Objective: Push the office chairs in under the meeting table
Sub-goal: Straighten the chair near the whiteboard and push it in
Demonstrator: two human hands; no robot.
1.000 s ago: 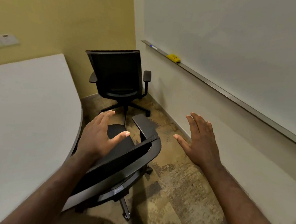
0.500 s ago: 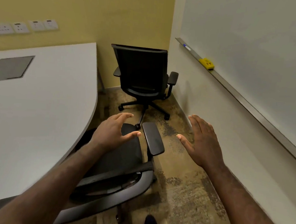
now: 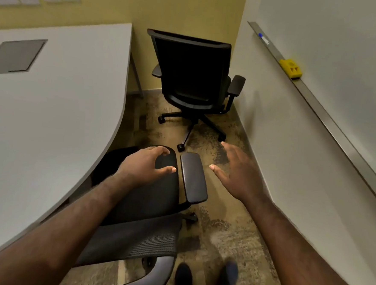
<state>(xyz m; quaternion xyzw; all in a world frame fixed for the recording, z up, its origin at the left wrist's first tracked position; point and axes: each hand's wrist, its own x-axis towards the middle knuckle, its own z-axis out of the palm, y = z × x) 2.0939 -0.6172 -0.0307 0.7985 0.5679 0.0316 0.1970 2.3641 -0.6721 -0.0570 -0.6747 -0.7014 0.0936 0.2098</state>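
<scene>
While the near chair (image 3: 142, 208) sits with its seat partly under the curved edge of the meeting table (image 3: 50, 119), at 7 o'clock in the view, that part of the task appears largely done. Its backrest and right armrest (image 3: 194, 177) project clear of the table edge. The far chair (image 3: 192, 80) stands at 12 o'clock in the corner, well apart from the table, backrest toward the camera; it is not yet pushed in. The left hand (image 3: 146, 165) hovers over the near chair's seat, fingers spread and curled, grasping nothing. The right hand (image 3: 239, 171) is flat and released, over bare floor at 3 o'clock of the armrest. Judged remaining: bring the far chair to the table and push it under.
</scene>
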